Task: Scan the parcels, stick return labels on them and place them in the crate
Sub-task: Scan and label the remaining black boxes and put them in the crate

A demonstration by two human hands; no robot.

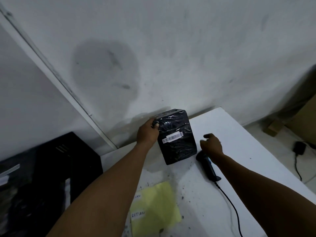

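Observation:
A black plastic-wrapped parcel with a white barcode strip stands tilted on the white table. My left hand grips its upper left edge. My right hand hovers just right of the parcel with loosely curled fingers and holds nothing. Under that hand's wrist, a black barcode scanner lies on the table with its cable running toward me. A yellow sheet with white return labels lies at the table's near edge. A black crate stands to the left, below the table.
A stained white wall rises behind the table. On the floor at the right are a black power adapter with its cord and brown cardboard boxes.

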